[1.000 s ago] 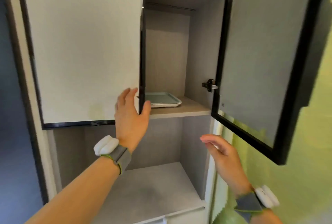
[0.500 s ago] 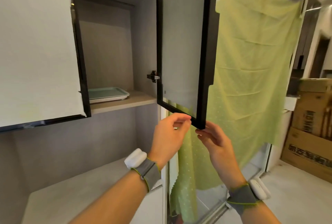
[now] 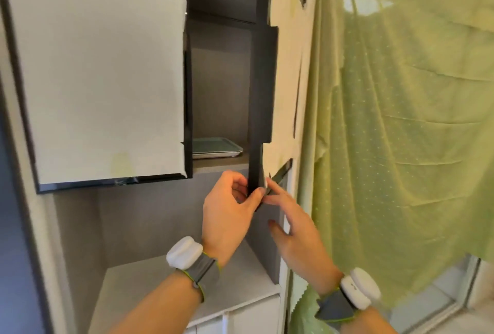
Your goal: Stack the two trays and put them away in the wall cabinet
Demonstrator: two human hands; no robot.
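The wall cabinet [image 3: 222, 93] stands open between its two doors, and its grey shelf [image 3: 219, 166] carries the trays [image 3: 215, 147]. They lie flat toward the shelf's front edge, partly hidden on the left by the left door [image 3: 101, 79]. The stack shows a pale green tray with a raised rim and rounded corners on top, with a lighter, whitish edge just under it; how many trays make up the stack cannot be told for certain. Nothing else is seen on that shelf.

The left door, covered in off-white sheet, hangs nearly shut over the left part of the cabinet. The right door [image 3: 260, 93] is seen almost edge-on as a dark vertical frame in front of the cabinet's right side.

The left hand [image 3: 227, 213] is closed on the bottom corner of the right door, thumb on the near face and fingers curled behind the frame. The right hand [image 3: 294, 229] is beside it with fingers extended and apart, fingertips touching the same bottom corner but not wrapped around it. Both wrists wear grey bands with white modules.

Below the cabinet lies an open grey niche with a bare surface [image 3: 173, 288]. A green curtain [image 3: 401, 133] hangs to the right.
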